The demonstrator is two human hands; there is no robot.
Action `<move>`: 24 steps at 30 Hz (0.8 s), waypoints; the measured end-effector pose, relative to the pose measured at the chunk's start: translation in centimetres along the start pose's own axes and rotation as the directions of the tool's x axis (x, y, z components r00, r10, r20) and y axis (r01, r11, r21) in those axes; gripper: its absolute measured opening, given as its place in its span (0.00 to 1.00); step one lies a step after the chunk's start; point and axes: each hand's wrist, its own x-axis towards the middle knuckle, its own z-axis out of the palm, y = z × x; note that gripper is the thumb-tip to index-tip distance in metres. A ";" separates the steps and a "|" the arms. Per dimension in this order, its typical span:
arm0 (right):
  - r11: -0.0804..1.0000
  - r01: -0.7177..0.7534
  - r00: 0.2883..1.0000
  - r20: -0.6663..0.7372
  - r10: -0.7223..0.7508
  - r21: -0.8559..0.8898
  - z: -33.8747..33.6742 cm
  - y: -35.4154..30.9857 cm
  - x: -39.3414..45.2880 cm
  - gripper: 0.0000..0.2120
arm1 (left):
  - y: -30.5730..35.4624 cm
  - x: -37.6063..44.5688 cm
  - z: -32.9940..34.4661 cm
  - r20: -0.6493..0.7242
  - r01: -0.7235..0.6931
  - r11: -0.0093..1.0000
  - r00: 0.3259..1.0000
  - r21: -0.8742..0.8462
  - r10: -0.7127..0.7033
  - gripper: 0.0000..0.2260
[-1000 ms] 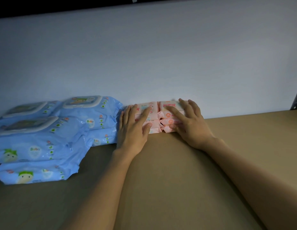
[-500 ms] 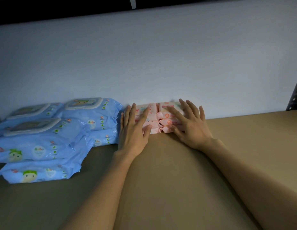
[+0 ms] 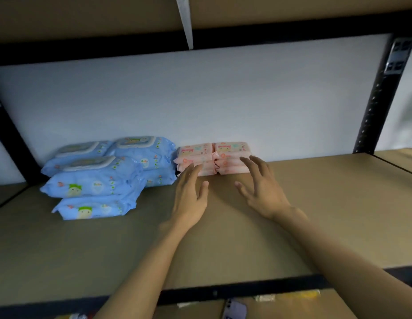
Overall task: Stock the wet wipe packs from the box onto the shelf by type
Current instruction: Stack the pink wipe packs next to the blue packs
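From the head view, we see our left hand [image 3: 191, 194] and right hand [image 3: 261, 192] spread empty before the pink wipe packs [image 3: 213, 157] stacked at the shelf [image 3: 315, 203] back, soft, light, slippery-wrapped bundles we judge best held by their sides.

The blue packs [image 3: 94, 180] are soft plastic film, glossy and crinkled, with printed figures, and those showing their tops carry a smooth, pale hard-plastic lid [image 3: 88, 162]. The pink packs [image 3: 214, 157] are thinner film with a duller sheen, pleated at the sealed ends. The shelf [image 3: 327, 203] board looks like matt brown fibreboard, smooth and unvarnished. Its frame [image 3: 373, 97] is black painted metal, punched with holes along the upright, with a faint sheen. The back wall [image 3: 223, 93] is flat, matt, pale paint
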 end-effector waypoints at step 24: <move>0.995 -0.004 0.998 -0.061 0.010 0.097 -6.5 -9.5 -23.0 0.25 | 8.2 -23.0 -5.4 0.054 -0.343 0.936 0.936 -0.076 0.348 0.18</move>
